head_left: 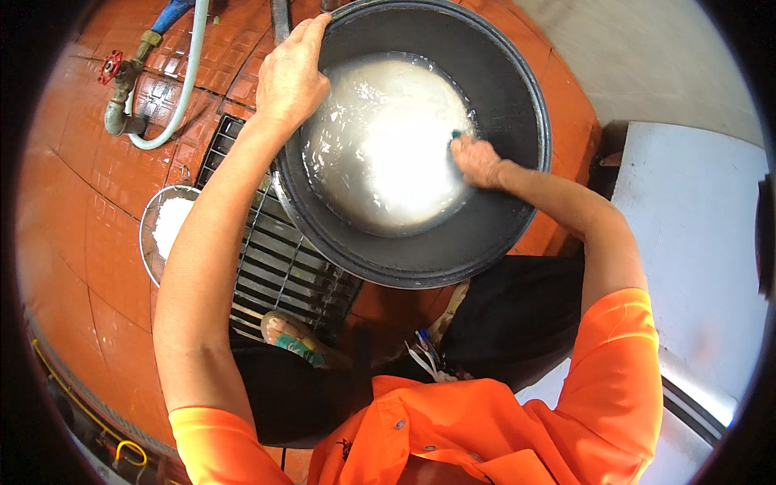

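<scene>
A large black pot (501, 105) is tilted toward me, with cloudy whitish water (347, 145) in its bottom. My left hand (293, 77) is closed on the pot's upper left rim, close to its long handle (280, 20). Inside the pot, at the water's right edge, my right hand (477, 159) is closed on a small dark green scrap, perhaps a scouring pad (456, 136). Most of that scrap is hidden by the fingers, which are slightly blurred. Bright glare covers the middle of the water.
Beneath the pot runs a metal drain grate (279, 267). A round strainer (144, 234) holding white grains stands left of my left forearm. On the wet red tiles (97, 186) lie a pale hose (194, 73) and a pipe with a red-handled valve (111, 68). A pale metal surface (687, 234) stands right.
</scene>
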A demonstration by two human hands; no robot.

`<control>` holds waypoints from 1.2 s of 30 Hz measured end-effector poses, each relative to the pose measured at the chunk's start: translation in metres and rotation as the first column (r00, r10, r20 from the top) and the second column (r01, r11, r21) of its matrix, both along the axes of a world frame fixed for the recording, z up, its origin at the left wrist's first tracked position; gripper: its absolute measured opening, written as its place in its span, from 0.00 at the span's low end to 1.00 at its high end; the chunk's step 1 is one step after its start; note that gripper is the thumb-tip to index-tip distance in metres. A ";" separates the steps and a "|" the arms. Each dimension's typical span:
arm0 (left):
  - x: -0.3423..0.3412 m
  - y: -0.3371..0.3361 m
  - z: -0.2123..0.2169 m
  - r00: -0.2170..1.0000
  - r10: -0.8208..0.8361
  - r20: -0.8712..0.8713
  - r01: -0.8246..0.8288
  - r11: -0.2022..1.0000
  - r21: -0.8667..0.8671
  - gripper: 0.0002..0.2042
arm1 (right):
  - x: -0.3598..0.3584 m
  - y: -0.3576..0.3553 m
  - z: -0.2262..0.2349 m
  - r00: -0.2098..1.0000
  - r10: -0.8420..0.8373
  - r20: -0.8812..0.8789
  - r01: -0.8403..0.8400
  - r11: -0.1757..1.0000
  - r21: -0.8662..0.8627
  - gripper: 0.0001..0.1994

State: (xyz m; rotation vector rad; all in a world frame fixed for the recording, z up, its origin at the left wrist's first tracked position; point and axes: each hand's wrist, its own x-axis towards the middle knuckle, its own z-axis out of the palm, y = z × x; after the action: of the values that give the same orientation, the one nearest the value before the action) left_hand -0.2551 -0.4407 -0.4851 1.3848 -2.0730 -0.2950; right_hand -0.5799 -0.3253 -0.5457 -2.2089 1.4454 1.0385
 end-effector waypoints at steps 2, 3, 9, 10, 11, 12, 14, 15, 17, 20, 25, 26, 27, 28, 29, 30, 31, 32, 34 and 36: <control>0.001 0.001 0.001 1.000 0.005 -0.010 -0.005 1.000 0.017 0.31 | 0.029 0.025 0.006 1.000 -0.016 -0.022 0.020 0.981 0.193 0.14; 0.001 0.001 0.003 1.000 0.009 -0.013 -0.009 1.000 0.023 0.31 | 0.042 0.041 0.004 0.997 -0.031 0.076 0.015 0.979 0.202 0.14; -0.002 0.000 0.003 1.000 0.000 0.010 -0.001 1.000 0.003 0.31 | 0.137 0.067 -0.048 0.764 0.576 0.290 -0.579 0.811 -0.086 0.17; -0.008 -0.001 0.004 1.000 -0.011 -0.001 0.011 1.000 -0.004 0.31 | 0.133 0.067 -0.086 0.529 0.844 -0.090 -0.818 0.479 -0.320 0.21; -0.012 -0.002 0.005 1.000 -0.020 -0.009 0.019 1.000 -0.010 0.31 | 0.129 0.067 -0.124 0.318 0.850 -0.420 -0.901 0.133 -0.413 0.26; 0.003 0.002 0.000 1.000 0.006 0.026 -0.006 1.000 -0.006 0.31 | 0.169 0.033 -0.100 0.500 0.853 -0.149 -0.794 0.382 -0.473 0.21; 0.006 0.001 0.001 1.000 0.011 0.024 -0.011 1.000 0.010 0.31 | 0.206 -0.031 -0.054 0.744 0.470 0.474 -0.357 0.880 -0.312 0.20; -0.001 0.000 0.005 1.000 -0.002 0.004 0.002 1.000 0.013 0.31 | 0.182 -0.058 -0.055 0.595 0.506 0.624 -0.205 0.846 -0.492 0.15; 0.000 0.002 0.004 1.000 0.010 -0.029 -0.009 1.000 0.005 0.31 | 0.164 -0.123 -0.020 0.516 0.737 0.437 -0.247 0.616 -0.748 0.05; 0.003 0.001 -0.003 1.000 0.005 -0.023 -0.006 1.000 -0.017 0.31 | 0.099 -0.172 0.056 0.514 0.857 0.031 -0.663 0.420 -0.620 0.06; -0.002 0.002 0.002 0.999 0.042 -0.012 -0.041 0.999 0.019 0.31 | -0.042 -0.081 0.096 0.707 0.663 -0.247 -0.699 0.709 -0.097 0.05; -0.004 0.003 -0.001 0.999 0.048 -0.006 -0.048 0.998 0.043 0.31 | -0.034 -0.037 0.112 0.775 0.603 -0.187 -0.609 0.793 0.035 0.04; -0.011 0.003 -0.003 0.999 0.041 -0.020 -0.040 0.998 0.039 0.31 | -0.030 0.007 0.122 0.914 0.404 -0.049 -0.388 0.901 0.192 0.08; -0.009 0.002 -0.004 0.999 0.043 -0.001 -0.043 0.998 0.036 0.31 | -0.005 0.045 0.120 0.994 0.066 0.083 -0.087 0.954 0.287 0.14; -0.005 0.003 -0.004 0.999 0.048 0.015 -0.048 0.998 0.032 0.31 | 0.024 0.078 0.117 0.961 -0.035 0.273 -0.033 0.969 0.244 0.18; -0.008 0.005 -0.004 0.999 0.053 0.009 -0.054 0.998 0.023 0.31 | 0.046 0.108 0.104 0.918 -0.071 0.390 -0.015 0.976 0.215 0.21; -0.004 0.006 -0.005 0.998 0.052 0.032 -0.053 0.999 0.007 0.31 | 0.081 0.120 0.108 0.823 -0.340 0.455 0.194 0.921 0.338 0.15; -0.003 0.007 -0.006 0.998 0.043 0.041 -0.043 0.999 -0.012 0.31 | 0.100 0.122 0.114 0.668 -0.444 0.598 0.246 0.889 0.385 0.14; -0.007 0.008 -0.005 0.999 0.015 0.044 -0.014 1.000 -0.020 0.31 | 0.111 0.127 0.118 0.490 -0.431 0.757 0.197 0.901 0.385 0.17; -0.003 0.006 -0.009 0.999 -0.004 0.047 0.007 0.998 -0.068 0.31 | 0.083 0.120 0.101 0.612 -0.249 0.751 0.057 0.961 0.272 0.18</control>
State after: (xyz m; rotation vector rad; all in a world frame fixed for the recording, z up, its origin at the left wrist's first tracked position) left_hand -0.2584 -0.4348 -0.4938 1.3574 -2.1053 -0.1948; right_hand -0.4968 -0.2053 -0.4444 -1.9166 1.0021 0.0807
